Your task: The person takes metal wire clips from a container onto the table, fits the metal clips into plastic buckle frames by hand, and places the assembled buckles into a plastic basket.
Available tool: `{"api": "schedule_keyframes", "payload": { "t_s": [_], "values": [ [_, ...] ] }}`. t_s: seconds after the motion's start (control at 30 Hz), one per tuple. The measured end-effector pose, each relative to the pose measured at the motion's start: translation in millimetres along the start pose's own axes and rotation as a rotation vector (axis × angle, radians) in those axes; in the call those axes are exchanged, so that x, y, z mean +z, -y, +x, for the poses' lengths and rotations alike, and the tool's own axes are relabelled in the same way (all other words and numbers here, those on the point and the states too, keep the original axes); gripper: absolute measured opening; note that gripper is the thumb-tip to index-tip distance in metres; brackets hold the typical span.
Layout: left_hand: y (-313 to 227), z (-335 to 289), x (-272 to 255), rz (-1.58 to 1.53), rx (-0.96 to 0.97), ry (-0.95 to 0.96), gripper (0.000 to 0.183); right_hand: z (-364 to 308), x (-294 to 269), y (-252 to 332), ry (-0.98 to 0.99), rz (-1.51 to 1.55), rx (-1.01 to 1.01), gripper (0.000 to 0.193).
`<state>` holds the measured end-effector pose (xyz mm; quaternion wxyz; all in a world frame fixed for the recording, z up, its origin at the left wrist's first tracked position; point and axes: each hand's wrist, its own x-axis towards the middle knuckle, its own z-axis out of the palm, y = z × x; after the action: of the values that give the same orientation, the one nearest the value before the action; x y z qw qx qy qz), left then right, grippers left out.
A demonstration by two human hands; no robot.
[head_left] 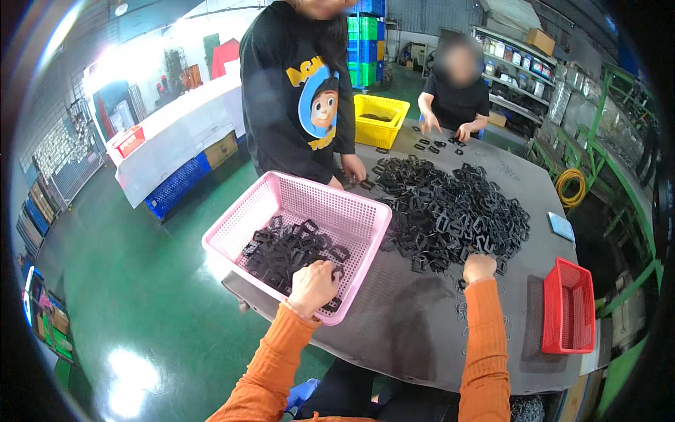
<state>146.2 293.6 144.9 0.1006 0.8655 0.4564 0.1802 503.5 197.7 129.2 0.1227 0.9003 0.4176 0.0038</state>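
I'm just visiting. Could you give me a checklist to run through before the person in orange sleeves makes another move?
1. Left hand inside the pink basket: ok, among black pieces.
2. Right hand at the black pile: ok, at its near edge.
3. Right hand's grip on a piece: cannot tell, fingers hidden.
4. Pieces in the pile lying separately: not ok, they overlap.
5. Co-worker's nearest hand apart from both hands: ok, beyond the basket's far rim.
6. Red basket apart from the right hand: ok, farther right.

A coiled yellow hose (581,186) hangs by a green metal frame (600,119); blue and green crates (362,53) stand stacked; a cardboard box (541,41) tops shelving (515,87).
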Motion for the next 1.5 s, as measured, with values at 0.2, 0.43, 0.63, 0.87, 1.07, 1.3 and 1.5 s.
{"api": "schedule_keyframes", "payload": {
  "t_s": [0.2,0.43,0.63,0.87,1.07,1.3,1.5],
  "values": [
    [8,0,3,0.065,0.016,0.109,0.026,-14,-1,9,-0.319,0.252,0.082,0.016],
    [23,15,12,-0.026,0.027,-0.229,0.042,-54,-116,115,-0.310,1.166,-0.496,0.034],
    [24,21,-2,-0.082,0.096,-0.555,0.024,-60,-88,36,-0.428,1.129,-0.497,0.039],
    [9,25,-3,-0.160,0.158,-0.493,0.013,-119,91,-142,0.014,1.060,-0.025,0.029],
    [7,15,-10,-0.086,0.208,-0.603,0.013,-157,92,-97,-0.088,0.656,0.246,0.049],
    [3,15,0,-0.192,0.191,-0.604,0.014,-154,52,-89,-0.305,0.546,0.211,0.032],
    [-12,10,-25,-0.341,0.080,-0.963,0.022,-129,-75,18,-0.461,1.356,-0.477,0.025]
  ]
}}
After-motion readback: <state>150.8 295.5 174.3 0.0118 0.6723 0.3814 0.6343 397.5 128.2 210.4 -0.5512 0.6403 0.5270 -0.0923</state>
